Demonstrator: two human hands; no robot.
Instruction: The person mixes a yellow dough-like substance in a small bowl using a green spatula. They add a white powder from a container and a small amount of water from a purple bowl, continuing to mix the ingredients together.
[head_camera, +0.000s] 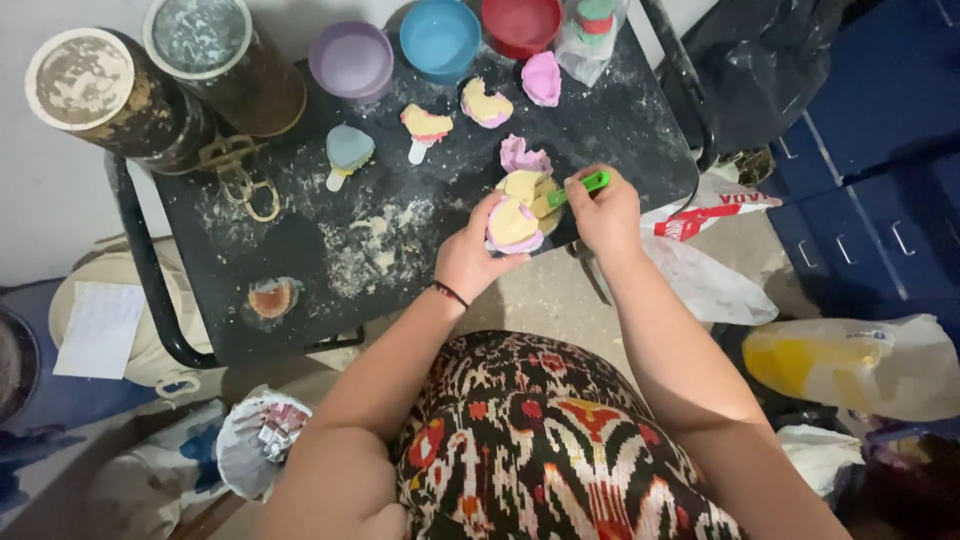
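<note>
The pink mould (514, 227), filled level with pale yellow paste, sits cupped in the left hand (470, 258), held just above the near edge of the dark worktop (300, 240). The fingers wrap its underside and keep the filled face up, apparently so that the paste stays level and any spill falls onto the worktop. The right hand (606, 212) is closed round a green-handled spatula (572, 191), its blade end angled toward the mould; the blade itself is smeared yellow and hard to tell from the paste. A second yellow lump (524, 184) lies just behind the mould; whether the two touch cannot be told.

Further out, an empty pink mould (522, 155) lies beside that lump. Three filled pieces stand in a loose row behind: a blue one on a white handle (348, 150), a yellow-topped one on a white handle (425, 125) and a yellow and pink one (485, 104), with another pink mould (542, 78) to their right. Spacing suggests they were set apart to harden undisturbed. Three rubber bowls, purple (351, 59), blue (440, 38) and red (521, 24), line the far edge; the red is cut off by the frame. White powder dusts the worktop centre.

Two tall cylinders (150, 85) at far left show only their crusted tops. A small orange piece (273, 298) near the front left corner is too blurred to identify. Bags on the floor conceal their contents.
</note>
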